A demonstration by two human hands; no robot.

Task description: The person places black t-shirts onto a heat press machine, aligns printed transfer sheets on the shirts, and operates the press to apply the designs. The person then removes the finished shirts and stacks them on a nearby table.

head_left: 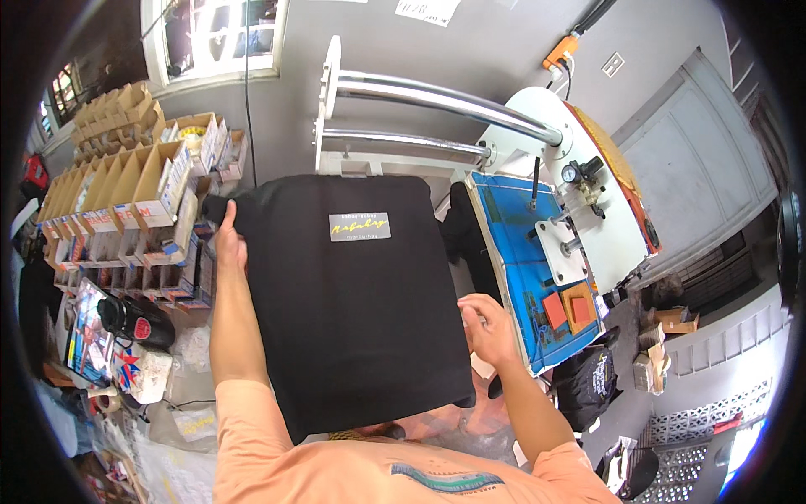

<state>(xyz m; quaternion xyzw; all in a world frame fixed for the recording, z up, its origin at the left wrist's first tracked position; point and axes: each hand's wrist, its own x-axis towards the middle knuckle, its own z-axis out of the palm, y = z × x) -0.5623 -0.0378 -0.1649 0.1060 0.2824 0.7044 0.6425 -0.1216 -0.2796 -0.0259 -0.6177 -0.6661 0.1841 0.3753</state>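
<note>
A black T-shirt (357,328) is stretched flat over a broad board in front of me, its sleeves hanging down at the sides. Near its top lies a small grey rectangle (359,227) with yellow script. At the upper left edge, my left hand (231,241) grips the fabric beside the sleeve, thumb pointing up and the other fingers partly hidden. My right hand (489,329) is at the right edge, lower down, with fingers curled and pinching the cloth. The board under the shirt is covered.
Right of the shirt stands a blue-topped framed screen (525,244) holding red and orange blocks (564,311). Behind are a white machine with chrome bars (453,99) and a pressure gauge (573,173). Cardboard bins (126,189), a black jug-like container (143,323) and a lit screen (91,332) crowd the left.
</note>
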